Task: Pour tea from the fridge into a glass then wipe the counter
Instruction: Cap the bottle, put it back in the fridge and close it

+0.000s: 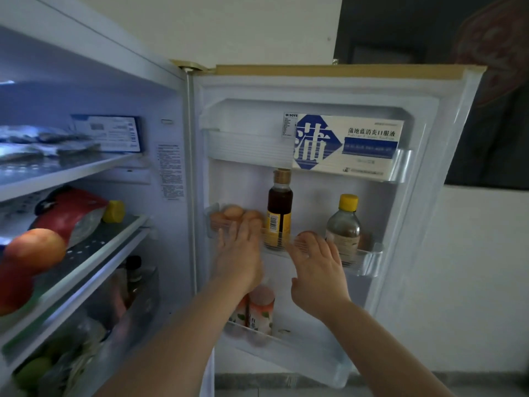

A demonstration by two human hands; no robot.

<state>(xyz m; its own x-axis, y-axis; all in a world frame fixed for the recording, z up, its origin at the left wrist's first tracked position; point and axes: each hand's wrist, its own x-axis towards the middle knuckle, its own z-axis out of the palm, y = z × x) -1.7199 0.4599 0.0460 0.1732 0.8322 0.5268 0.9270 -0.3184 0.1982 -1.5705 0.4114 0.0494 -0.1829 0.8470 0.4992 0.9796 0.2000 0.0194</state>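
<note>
The fridge stands open, its door [423, 196] swung to the right. In the door's bottom rack stand two peach-labelled drink bottles [261, 310], partly hidden behind my left wrist. My left hand [240, 253] is blurred, fingers stretched out in front of the middle rack [363, 262] near some eggs [233, 213]. My right hand [317, 267] is spread flat, fingers straight, in front of the same rack between a dark-liquid bottle [279, 207] and a yellow-capped bottle [343, 224]. Neither hand holds anything.
A blue-and-white box [346, 144] fills the door's top rack. Inside the fridge, glass shelves [94, 247] carry a red bag [68, 213], an apple [34, 250], packets and a box. A crisper drawer [86, 333] sits low left. A white wall is at right.
</note>
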